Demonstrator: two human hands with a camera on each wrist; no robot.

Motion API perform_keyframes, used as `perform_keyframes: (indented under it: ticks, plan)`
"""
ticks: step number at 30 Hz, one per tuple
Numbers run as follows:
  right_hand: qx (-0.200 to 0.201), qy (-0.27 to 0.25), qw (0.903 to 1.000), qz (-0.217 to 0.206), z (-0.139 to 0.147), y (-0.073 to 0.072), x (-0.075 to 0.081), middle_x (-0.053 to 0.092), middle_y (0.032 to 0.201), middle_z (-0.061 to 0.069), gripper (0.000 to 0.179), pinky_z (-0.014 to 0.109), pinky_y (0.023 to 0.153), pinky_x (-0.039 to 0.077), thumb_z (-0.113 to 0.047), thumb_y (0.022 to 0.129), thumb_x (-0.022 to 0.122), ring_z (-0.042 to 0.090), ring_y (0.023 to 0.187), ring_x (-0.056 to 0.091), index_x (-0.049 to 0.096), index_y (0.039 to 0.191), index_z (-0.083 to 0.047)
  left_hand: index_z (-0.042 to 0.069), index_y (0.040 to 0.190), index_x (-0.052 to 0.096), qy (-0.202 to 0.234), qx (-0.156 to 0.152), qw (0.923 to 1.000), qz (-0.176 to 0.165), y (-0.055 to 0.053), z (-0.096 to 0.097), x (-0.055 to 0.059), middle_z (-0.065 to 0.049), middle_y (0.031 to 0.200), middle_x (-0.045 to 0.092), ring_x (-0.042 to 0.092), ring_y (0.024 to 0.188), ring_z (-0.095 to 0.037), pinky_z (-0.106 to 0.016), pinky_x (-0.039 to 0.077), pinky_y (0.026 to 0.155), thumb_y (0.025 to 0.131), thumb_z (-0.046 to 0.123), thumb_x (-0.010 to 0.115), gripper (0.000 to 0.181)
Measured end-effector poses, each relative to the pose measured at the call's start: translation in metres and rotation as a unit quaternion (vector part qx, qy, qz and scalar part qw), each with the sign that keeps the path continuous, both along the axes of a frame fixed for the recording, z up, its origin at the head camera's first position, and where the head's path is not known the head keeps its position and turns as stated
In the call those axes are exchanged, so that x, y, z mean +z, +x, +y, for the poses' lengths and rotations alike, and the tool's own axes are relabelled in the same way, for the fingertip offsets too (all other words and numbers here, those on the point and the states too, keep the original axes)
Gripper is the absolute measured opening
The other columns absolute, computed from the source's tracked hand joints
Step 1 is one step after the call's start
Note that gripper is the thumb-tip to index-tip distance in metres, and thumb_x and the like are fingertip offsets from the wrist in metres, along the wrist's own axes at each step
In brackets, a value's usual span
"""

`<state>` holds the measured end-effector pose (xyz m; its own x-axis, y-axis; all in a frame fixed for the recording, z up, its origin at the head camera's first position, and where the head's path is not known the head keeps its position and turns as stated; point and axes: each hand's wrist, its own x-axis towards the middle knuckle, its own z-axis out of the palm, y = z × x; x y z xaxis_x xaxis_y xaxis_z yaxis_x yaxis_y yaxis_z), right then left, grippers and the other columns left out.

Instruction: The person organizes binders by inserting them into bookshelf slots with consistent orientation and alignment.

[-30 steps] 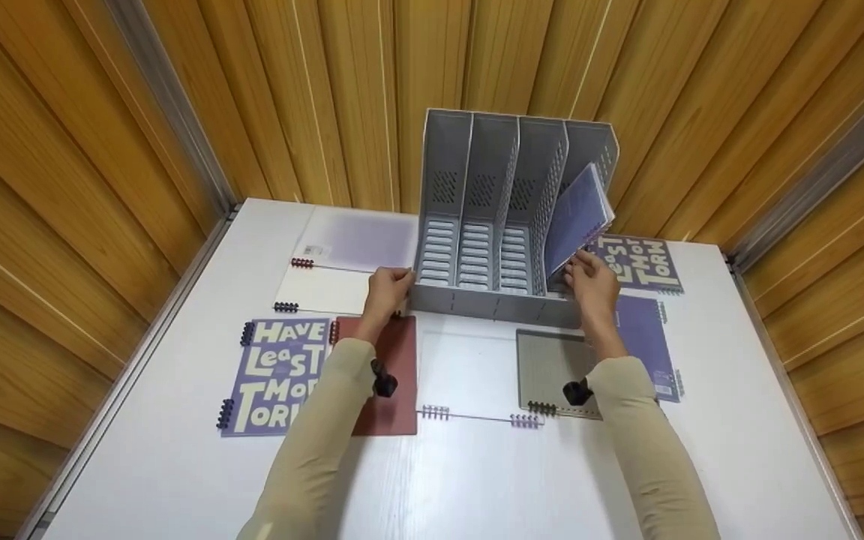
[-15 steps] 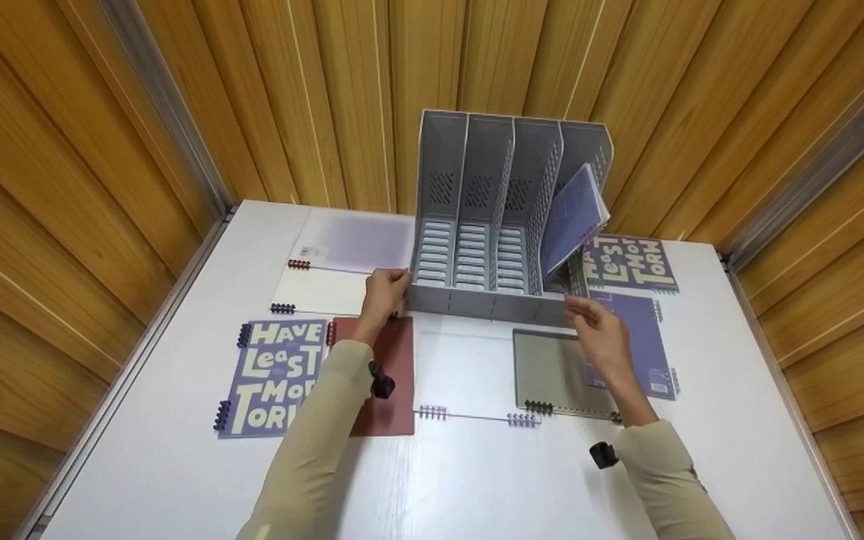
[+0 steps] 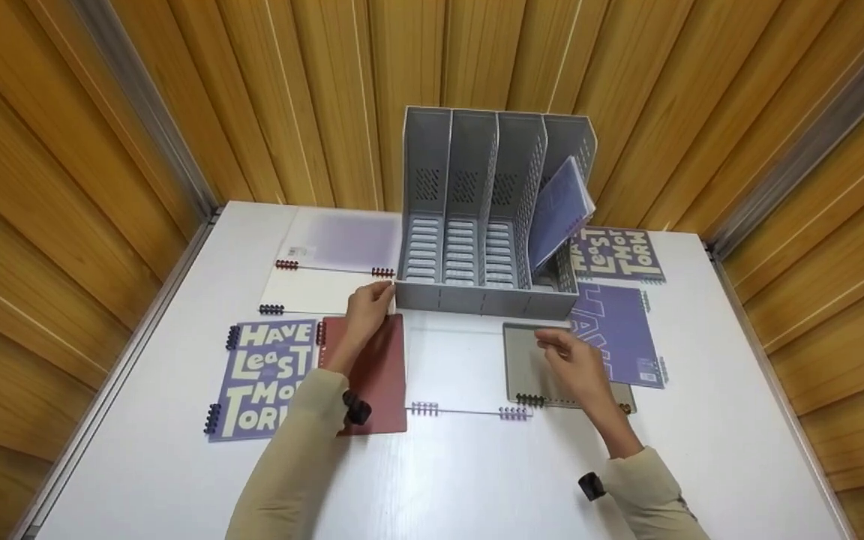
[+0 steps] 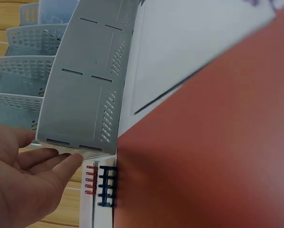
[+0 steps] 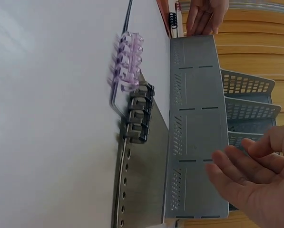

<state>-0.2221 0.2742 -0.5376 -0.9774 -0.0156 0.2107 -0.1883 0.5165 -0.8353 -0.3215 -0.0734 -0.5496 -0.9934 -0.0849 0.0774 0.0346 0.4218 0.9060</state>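
Note:
A grey file organizer (image 3: 484, 300) with several upright slots stands near the back of the table. In its rightmost slot a purple spiral notebook (image 3: 558, 214) leans at a slant. My left hand (image 3: 368, 311) rests its loosely extended fingers (image 4: 68, 166) against the organizer's left front corner. My right hand (image 3: 574, 364) holds nothing, its fingers loosely bent, above a grey-green spiral notebook (image 3: 520, 367) in front of the organizer. Under my left forearm lies a red notebook (image 3: 383, 375); between the two is a clear-covered white notebook (image 3: 447, 360) with lilac rings.
At left lies a purple lettered notebook (image 3: 267, 375). Behind it are a cream notebook (image 3: 312, 292) and a frosted one (image 3: 349, 236). Right of the organizer lie another lettered notebook (image 3: 623, 255) and a plain purple one (image 3: 631, 330). Wood-look panels (image 3: 297, 97) enclose the table.
My right hand let go of the purple notebook in the right slot and drew back toward me, over the grey-green notebook. My left hand stays at the organizer's corner. The head view shifted slightly.

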Motion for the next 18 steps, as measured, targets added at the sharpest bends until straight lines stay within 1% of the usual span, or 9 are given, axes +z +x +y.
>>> perform_keyframes:
  ticks: [1, 4, 8, 10, 13, 16, 18]
  plan:
    - [0.005, -0.001, 1.0, -0.003, -0.003, 0.002, -0.001, 0.073, 0.116, 0.02, 0.027, 0.044, 0.096, 0.054, 0.007, 0.095, 0.057, 0.035, 0.107, 0.07, 0.071, 0.118, 0.004, -0.009, 0.126, 0.066, 0.002, -0.003, 1.0, 0.004, 0.005, -0.003, 0.0, -0.023, 0.125, 0.068, 0.066, 0.116, -0.035, -0.045, 0.051, 0.1, 0.103, 0.013, 0.058, 0.034]
    - [0.019, -0.007, 0.9998, -0.008, -0.013, 0.007, -0.003, 0.072, 0.118, 0.019, 0.028, 0.044, 0.097, 0.054, 0.007, 0.095, 0.057, 0.034, 0.108, 0.07, 0.071, 0.119, 0.004, -0.008, 0.128, 0.065, -0.012, -0.005, 0.9999, -0.003, 0.025, -0.017, 0.001, -0.023, 0.126, 0.067, 0.066, 0.116, -0.036, -0.046, 0.051, 0.1, 0.102, 0.012, 0.058, 0.034]
    - [0.04, -0.009, 0.9991, -0.011, -0.029, 0.014, -0.006, 0.073, 0.118, 0.016, 0.028, 0.043, 0.097, 0.054, 0.006, 0.096, 0.058, 0.032, 0.11, 0.07, 0.071, 0.12, 0.001, -0.006, 0.134, 0.061, -0.024, 0.0, 0.9992, -0.031, 0.054, -0.041, 0.002, -0.023, 0.131, 0.065, 0.061, 0.122, -0.038, -0.048, 0.048, 0.104, 0.102, 0.014, 0.057, 0.038]
    - [0.049, -0.01, 0.9987, -0.015, -0.04, 0.017, -0.006, 0.073, 0.119, 0.014, 0.028, 0.042, 0.097, 0.054, 0.004, 0.097, 0.057, 0.03, 0.11, 0.07, 0.072, 0.12, -0.002, -0.007, 0.135, 0.059, -0.018, 0.014, 0.9989, -0.042, 0.067, -0.052, 0.001, -0.025, 0.133, 0.063, 0.059, 0.124, -0.04, -0.049, 0.047, 0.105, 0.101, 0.012, 0.056, 0.039]
    - [0.064, -0.016, 0.9976, -0.017, -0.058, 0.019, -0.006, 0.073, 0.118, 0.012, 0.028, 0.042, 0.096, 0.054, 0.004, 0.097, 0.057, 0.028, 0.11, 0.07, 0.072, 0.12, -0.003, -0.007, 0.136, 0.058, -0.006, 0.045, 0.9973, -0.057, 0.084, -0.067, -0.002, -0.024, 0.135, 0.062, 0.058, 0.126, -0.041, -0.048, 0.049, 0.103, 0.101, 0.009, 0.056, 0.039]
    - [0.084, -0.015, 0.9962, -0.016, -0.08, 0.019, -0.008, 0.074, 0.118, 0.01, 0.029, 0.04, 0.095, 0.055, 0.004, 0.097, 0.056, 0.026, 0.109, 0.07, 0.072, 0.12, -0.005, -0.007, 0.138, 0.057, 0.01, 0.07, 0.9955, -0.063, 0.098, -0.079, -0.005, -0.026, 0.137, 0.06, 0.057, 0.127, -0.043, -0.048, 0.052, 0.1, 0.101, 0.009, 0.055, 0.04]
    - [0.101, -0.012, 0.9946, -0.018, -0.095, 0.019, -0.009, 0.073, 0.118, 0.01, 0.029, 0.038, 0.095, 0.055, 0.003, 0.097, 0.055, 0.025, 0.109, 0.07, 0.072, 0.12, -0.005, -0.006, 0.14, 0.055, 0.01, 0.078, 0.9947, -0.067, 0.105, -0.085, -0.005, -0.026, 0.141, 0.056, 0.055, 0.129, -0.044, -0.049, 0.051, 0.101, 0.102, 0.011, 0.054, 0.042]
